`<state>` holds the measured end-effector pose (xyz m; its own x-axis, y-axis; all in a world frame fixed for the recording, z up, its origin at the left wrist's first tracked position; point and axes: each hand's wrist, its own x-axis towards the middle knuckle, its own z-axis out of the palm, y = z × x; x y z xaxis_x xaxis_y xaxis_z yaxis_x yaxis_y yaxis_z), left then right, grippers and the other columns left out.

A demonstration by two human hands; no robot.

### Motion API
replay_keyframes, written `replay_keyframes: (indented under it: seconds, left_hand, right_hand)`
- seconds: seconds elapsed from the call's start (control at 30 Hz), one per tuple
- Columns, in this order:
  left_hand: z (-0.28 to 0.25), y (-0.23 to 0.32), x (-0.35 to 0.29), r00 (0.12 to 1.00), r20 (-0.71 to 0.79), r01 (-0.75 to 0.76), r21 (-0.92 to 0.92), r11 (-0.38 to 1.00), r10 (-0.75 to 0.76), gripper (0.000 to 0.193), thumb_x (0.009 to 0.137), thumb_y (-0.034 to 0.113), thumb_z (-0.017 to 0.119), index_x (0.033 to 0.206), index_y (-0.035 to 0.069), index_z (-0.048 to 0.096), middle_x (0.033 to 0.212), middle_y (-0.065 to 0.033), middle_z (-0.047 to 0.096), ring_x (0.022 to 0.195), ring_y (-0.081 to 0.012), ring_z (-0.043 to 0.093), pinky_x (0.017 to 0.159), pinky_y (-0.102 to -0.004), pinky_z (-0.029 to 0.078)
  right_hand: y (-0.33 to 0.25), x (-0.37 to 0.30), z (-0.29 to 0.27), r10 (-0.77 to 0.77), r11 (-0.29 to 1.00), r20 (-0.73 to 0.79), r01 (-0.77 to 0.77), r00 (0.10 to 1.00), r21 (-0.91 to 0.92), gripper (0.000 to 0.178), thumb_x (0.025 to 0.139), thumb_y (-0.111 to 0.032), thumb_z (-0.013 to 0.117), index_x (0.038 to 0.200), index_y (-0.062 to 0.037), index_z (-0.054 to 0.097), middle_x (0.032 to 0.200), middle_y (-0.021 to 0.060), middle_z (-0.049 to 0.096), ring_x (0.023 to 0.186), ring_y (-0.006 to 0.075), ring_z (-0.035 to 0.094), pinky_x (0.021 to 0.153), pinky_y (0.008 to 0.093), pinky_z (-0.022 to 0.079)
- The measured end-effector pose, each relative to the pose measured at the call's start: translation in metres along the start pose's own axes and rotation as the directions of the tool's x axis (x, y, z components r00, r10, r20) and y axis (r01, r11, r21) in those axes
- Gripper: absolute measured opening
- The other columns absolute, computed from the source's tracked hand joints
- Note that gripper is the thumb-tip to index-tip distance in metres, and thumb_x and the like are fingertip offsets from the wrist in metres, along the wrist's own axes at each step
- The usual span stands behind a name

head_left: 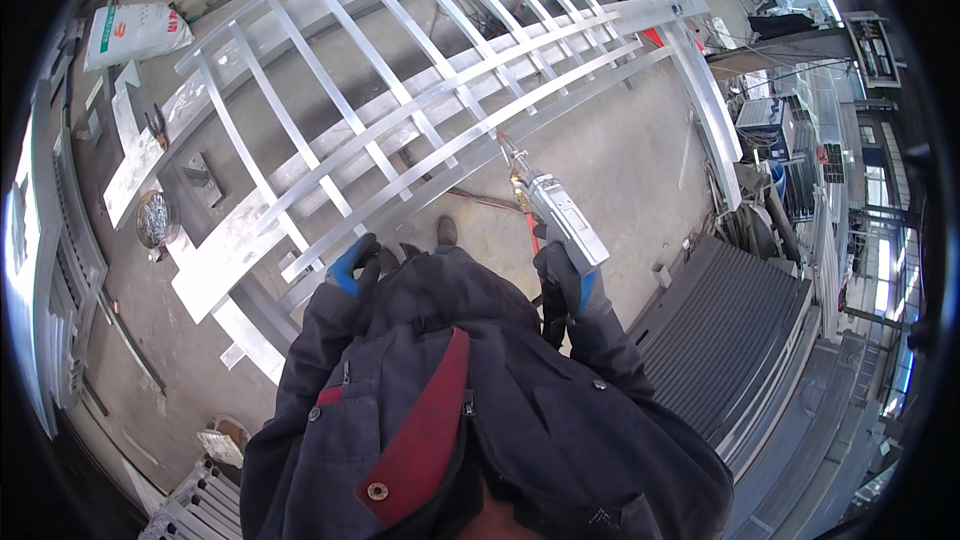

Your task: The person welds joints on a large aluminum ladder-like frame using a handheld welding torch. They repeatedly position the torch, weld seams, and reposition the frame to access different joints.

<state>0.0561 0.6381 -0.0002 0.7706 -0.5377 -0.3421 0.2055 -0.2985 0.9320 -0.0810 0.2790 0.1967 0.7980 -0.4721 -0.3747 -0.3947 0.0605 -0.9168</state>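
Observation:
My right hand (565, 275), in a dark glove with blue, is wrapped round the rear of a boxy silver welding gun (565, 215). The gun's narrow brass-and-copper nozzle points away from me, its tip beside the near rail of a pale metal frame (435, 155). That frame has curved long rails crossed by several straight bars. Close to my jacket, at the frame's near left end, is my left hand (355, 267), gloved the same way. Its fingers are curled, and whatever they may hold is hidden. A red hose (532, 230) runs by the gun.
Wide plates (215, 260) and beams lie under the frame. At left are pliers (157, 127), a wire-filled round container (155, 218) and a white sack (137, 33). Dark ribbed panels (725, 325) are stacked at right. My shoe (446, 230) stands on the concrete floor.

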Motion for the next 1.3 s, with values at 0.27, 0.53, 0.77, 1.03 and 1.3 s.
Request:
replay_keyframes:
  seconds: [0.27,0.53,0.77,1.03,1.3]
  left_hand:
    - [0.063,-0.05,0.017,1.0,0.01,0.003,-0.351,0.936,0.001,0.074,0.098,0.014,0.068,0.165,0.009,0.036,0.153,-0.0168,0.057,0.131,-0.0291,0.061,0.105,-0.0434,0.051]
    - [0.166,-0.023,0.063,0.997,-0.075,0.046,0.39,0.92,-0.018,0.042,0.099,0.041,0.063,0.127,0.012,0.074,0.123,-0.0203,0.074,0.116,-0.0418,0.069,0.1,-0.0487,0.055]
    - [0.21,-0.033,0.071,0.996,0.088,-0.028,0.477,0.879,-0.016,0.036,0.097,0.041,0.063,0.116,0.012,0.074,0.117,-0.0186,0.075,0.11,-0.042,0.07,0.095,-0.05,0.055]
    - [0.23,-0.031,0.064,0.997,0.036,0.048,0.479,0.877,-0.074,0.033,0.096,0.041,0.063,0.106,0.01,0.071,0.108,-0.021,0.074,0.105,-0.0446,0.07,0.087,-0.0516,0.054]
    - [0.23,-0.038,0.054,0.992,0.016,0.099,0.503,0.858,-0.124,0.043,0.098,0.043,0.061,0.127,0.012,0.072,0.12,-0.0221,0.074,0.114,-0.0431,0.069,0.098,-0.0502,0.055]
  right_hand:
    - [0.032,0.018,-0.048,0.056,0.996,0.149,-0.065,0.987,0.055,0.04,0.1,-0.02,0.064,0.131,0.0057,0.064,0.082,0.0039,0.065,0.07,0.0105,0.059,0.061,0.0265,0.046]
    - [0.068,0.042,-0.134,0.106,0.965,0.4,-0.191,0.91,0.18,0.073,0.085,-0.038,0.087,0.139,0.0008,0.059,0.096,0.0048,0.069,0.081,0.0148,0.064,0.069,0.0281,0.051]
    - [0.074,0.053,-0.175,0.079,0.992,0.408,-0.112,0.91,0.058,0.068,0.092,-0.038,0.077,0.145,-0.0005,0.056,0.095,0.004,0.07,0.079,0.0135,0.064,0.068,0.0285,0.051]
    - [0.074,0.053,-0.182,0.094,0.986,0.488,-0.149,0.868,0.076,0.057,0.099,-0.035,0.075,0.143,-0.0025,0.058,0.101,0.0034,0.071,0.084,0.011,0.062,0.074,0.0275,0.05]
    - [0.083,0.058,-0.172,0.235,0.968,0.5,-0.249,0.834,-0.04,0.044,0.105,-0.025,0.068,0.142,-0.003,0.059,0.11,0.0065,0.072,0.092,0.0131,0.067,0.079,0.03,0.054]
